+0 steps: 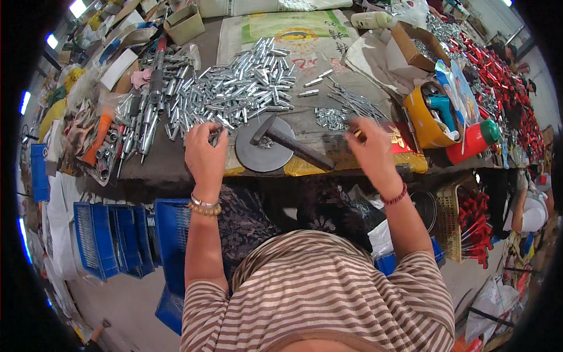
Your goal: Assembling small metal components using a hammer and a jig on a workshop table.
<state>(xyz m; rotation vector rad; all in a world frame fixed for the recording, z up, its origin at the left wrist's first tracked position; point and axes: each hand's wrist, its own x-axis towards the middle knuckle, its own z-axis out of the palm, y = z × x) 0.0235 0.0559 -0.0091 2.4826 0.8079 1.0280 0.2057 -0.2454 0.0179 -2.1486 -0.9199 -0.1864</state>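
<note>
Workshop clutter crowds a cloth-covered bench (153, 169), with blue crates (97, 234) below its left side. At far left, tools and metal shafts (148, 132) lie in a tangle beside a broad heap of silvery metal sleeves (249, 82). At that heap's near edge, a worker's left hand (205, 141) hangs with thumb and fingertips drawn together; whether they pinch a part cannot be told.

Mid-bench, a round grey disc (247, 154) carries a few small metal bits and a hammer (300, 150) — its head on the disc, its handle slanting rightward toward the front edge. Behind the handle sit a little mound of short metal pieces (330, 119) and a loose fan of thin rods (360, 102). Just beside them the right hand (370, 146) is curled, its fingertips close to one another, any grip on a part too blurred to tell.

Judging by the hands, the step is one of taking up small parts on either side of the disc; the next move would seem to call for a fine pinch and a clear path inward — around the hammer. Open room lies on the pale sacking (316, 56) beyond; at right, a red packet (400, 139), a yellow tub (420, 124) and a red bottle (467, 144) hem in the right hand.
</note>
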